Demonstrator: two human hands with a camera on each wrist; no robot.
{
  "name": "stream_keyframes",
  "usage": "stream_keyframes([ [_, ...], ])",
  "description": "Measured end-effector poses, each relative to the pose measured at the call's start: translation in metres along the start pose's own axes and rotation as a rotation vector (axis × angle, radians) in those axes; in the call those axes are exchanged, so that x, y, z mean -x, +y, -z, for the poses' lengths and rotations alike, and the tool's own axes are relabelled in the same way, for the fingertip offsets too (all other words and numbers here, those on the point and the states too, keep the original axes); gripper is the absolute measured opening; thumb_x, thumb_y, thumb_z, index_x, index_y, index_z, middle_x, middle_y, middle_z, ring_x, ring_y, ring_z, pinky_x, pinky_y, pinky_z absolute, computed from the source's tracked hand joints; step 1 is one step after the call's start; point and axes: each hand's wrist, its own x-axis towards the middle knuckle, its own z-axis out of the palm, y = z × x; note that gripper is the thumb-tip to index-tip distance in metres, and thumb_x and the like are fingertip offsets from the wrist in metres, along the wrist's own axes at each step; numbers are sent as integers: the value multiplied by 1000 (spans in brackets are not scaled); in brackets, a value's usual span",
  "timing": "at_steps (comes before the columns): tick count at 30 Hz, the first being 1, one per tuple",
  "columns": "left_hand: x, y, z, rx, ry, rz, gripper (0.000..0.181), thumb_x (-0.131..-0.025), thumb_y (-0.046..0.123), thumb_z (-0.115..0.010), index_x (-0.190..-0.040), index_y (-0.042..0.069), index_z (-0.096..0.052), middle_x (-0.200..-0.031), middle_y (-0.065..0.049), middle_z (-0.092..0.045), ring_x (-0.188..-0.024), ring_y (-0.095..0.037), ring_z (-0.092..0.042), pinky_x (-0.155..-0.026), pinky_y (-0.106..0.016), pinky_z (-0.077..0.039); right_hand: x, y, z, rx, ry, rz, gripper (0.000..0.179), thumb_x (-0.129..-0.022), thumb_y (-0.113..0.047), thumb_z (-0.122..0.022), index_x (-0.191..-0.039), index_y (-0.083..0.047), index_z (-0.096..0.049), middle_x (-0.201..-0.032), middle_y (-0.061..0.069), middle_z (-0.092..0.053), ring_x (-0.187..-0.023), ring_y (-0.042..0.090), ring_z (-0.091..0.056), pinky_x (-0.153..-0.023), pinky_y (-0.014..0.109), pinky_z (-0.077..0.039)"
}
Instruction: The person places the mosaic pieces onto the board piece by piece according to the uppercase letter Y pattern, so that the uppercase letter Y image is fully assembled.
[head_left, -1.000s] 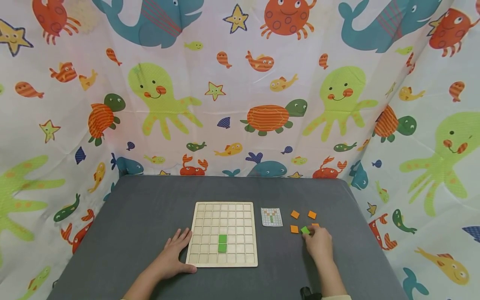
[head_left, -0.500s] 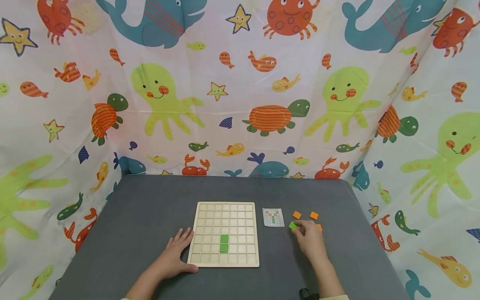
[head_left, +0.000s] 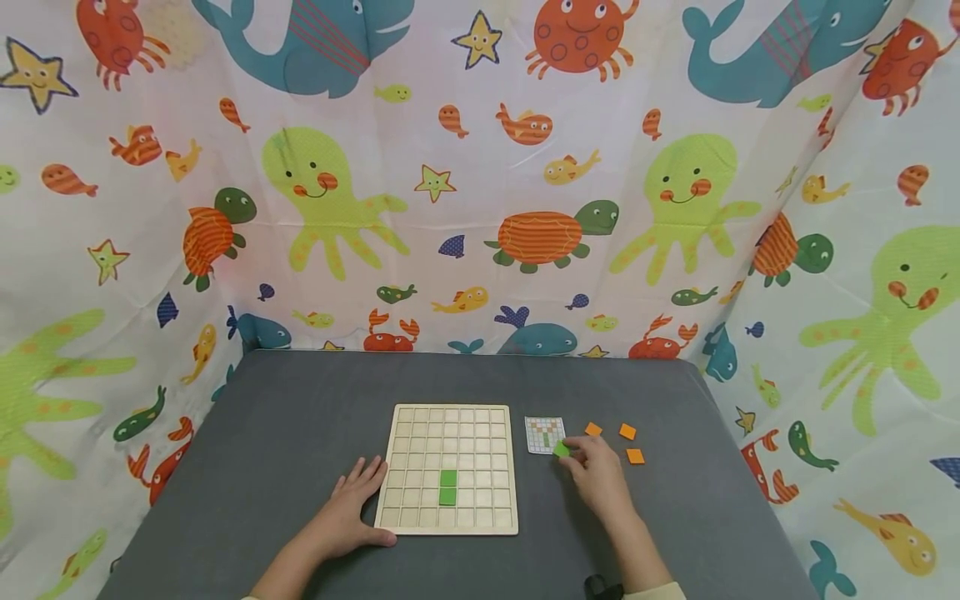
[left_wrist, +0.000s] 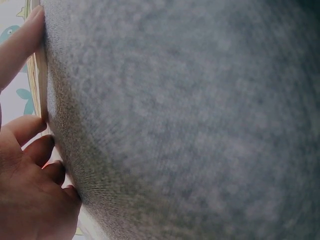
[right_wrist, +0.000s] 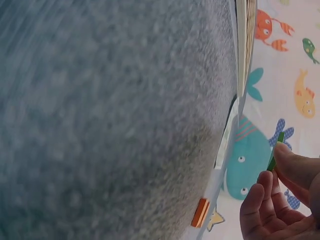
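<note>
Head view: rests left hand (head_left: 351, 510) wide, fingers spread, against left edge and near left corner of board (head_left: 480, 461). Pinches green tile (head_left: 561, 450) in right hand (head_left: 596, 475), right of board, at card's (head_left: 542, 432) near right corner. Cannot tell whether over card or just beside. See green pair (head_left: 447, 497) in board, in adjoining cells of one column. See three orange tiles (head_left: 636, 456) on grey cloth (head_left: 322, 400), near right hand, beyond and to right. See printed curtain (head_left: 450, 167) behind.

Left wrist view: touches board's side with thumb (left_wrist: 25, 42), well apart from fingers (left_wrist: 27, 129), farther along same side.

Right wrist view: holds green tile edge-on between thumb and fingers, narrow grip, raised off cloth. See one orange tile, card and board's side past hand.
</note>
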Motion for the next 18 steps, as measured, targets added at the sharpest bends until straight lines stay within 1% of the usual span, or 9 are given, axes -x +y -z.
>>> stream_keyframes([
  [5, 1, 2, 1, -13, -4, 14, 126, -59, 54, -93, -159, 9, -31, -168, -12, -22, -156, -40, -7, -121, -66, -7, -2, -8, -5, -8, -22, 5, 27, -85, -8, -81, -111, -8, -76, -102, 7, -66, -80, 15, -58, -67, 30, -48],
  [9, 1, 4, 2, 9, -14, 13, 126, -59, 52, -93, -159, 9, -30, -168, -13, -22, -156, -41, -6, -120, -67, -7, -3, -16, -9, -11, -36, 11, 27, -86, -9, -80, -112, -9, -76, -102, 6, -65, -81, 14, -57, -66, 29, -48],
  [13, 1, 3, 2, 24, -22, 5, 126, -60, 51, -93, -159, 8, -30, -168, -14, -21, -156, -42, -5, -120, -68, -7, -4, -24, -14, -31, -27, 56, 26, -84, -8, -81, -110, -9, -76, -100, 6, -64, -79, 12, -58, -64, 27, -49],
  [18, 0, 1, 1, 16, -21, 20, 126, -60, 54, -92, -160, 10, -30, -168, -12, -21, -156, -40, -5, -120, -66, -7, -6, -34, -19, -67, -37, 102, 26, -85, -7, -80, -110, -10, -76, -102, 6, -64, -78, 12, -59, -62, 26, -50],
])
